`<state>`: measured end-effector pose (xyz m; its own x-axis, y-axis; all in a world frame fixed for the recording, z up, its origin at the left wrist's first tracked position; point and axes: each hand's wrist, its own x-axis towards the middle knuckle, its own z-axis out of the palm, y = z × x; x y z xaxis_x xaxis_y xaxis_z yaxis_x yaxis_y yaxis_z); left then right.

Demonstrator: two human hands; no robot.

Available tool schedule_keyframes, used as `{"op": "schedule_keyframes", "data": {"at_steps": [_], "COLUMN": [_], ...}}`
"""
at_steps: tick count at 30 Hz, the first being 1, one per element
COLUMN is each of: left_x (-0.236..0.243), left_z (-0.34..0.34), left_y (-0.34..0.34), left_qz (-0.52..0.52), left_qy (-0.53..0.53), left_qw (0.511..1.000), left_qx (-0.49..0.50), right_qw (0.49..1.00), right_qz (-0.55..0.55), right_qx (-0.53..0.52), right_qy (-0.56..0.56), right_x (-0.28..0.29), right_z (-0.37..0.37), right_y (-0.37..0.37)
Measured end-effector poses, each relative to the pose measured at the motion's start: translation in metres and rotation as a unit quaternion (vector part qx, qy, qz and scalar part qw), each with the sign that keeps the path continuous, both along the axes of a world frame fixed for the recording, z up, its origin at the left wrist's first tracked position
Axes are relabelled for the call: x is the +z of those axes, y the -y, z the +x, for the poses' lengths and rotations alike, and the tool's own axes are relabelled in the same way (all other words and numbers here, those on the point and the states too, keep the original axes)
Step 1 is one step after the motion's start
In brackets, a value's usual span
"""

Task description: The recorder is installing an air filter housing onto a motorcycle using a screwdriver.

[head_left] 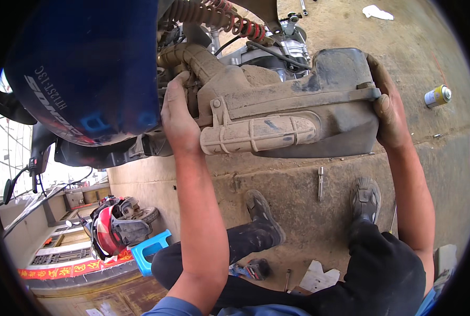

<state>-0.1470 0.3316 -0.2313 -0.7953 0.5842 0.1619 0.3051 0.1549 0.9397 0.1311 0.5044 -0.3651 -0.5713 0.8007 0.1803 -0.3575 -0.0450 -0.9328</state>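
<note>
Glossy blue scooter bodywork (87, 68) is located nearest, at ten o'clock. At one o'clock, the dusty air-filter housing (287, 97) is clasped at its outer end by the right hand (393, 113); the left hand (179, 116) is placed beside the connecting duct (198, 60), its grip not determinable. Two-handed positioning is judged in hand; level support and duct alignment are called for.
</note>
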Motion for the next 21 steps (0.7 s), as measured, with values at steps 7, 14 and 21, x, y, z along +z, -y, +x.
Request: {"op": "schedule_keyframes", "data": {"at_steps": [7,14,21], "left_x": [-0.046,-0.08,-0.077], "left_z": [0.05,0.015,0.009], "left_y": [0.058,0.073,0.07], "left_qz": [0.086,0.215,0.2], "left_qy": [-0.046,0.241,0.167], "left_qw": [0.98,0.944,0.965], "left_qx": [0.175,0.059,0.024], "right_qw": [1.0,0.999,1.0], "right_qz": [0.02,0.034,0.02], "right_qx": [0.007,0.005,0.003], "right_qy": [0.009,0.009,-0.001], "right_x": [0.009,-0.007,-0.01], "right_z": [-0.01,-0.011,-0.009], "right_y": [0.002,-0.007,-0.007]}}
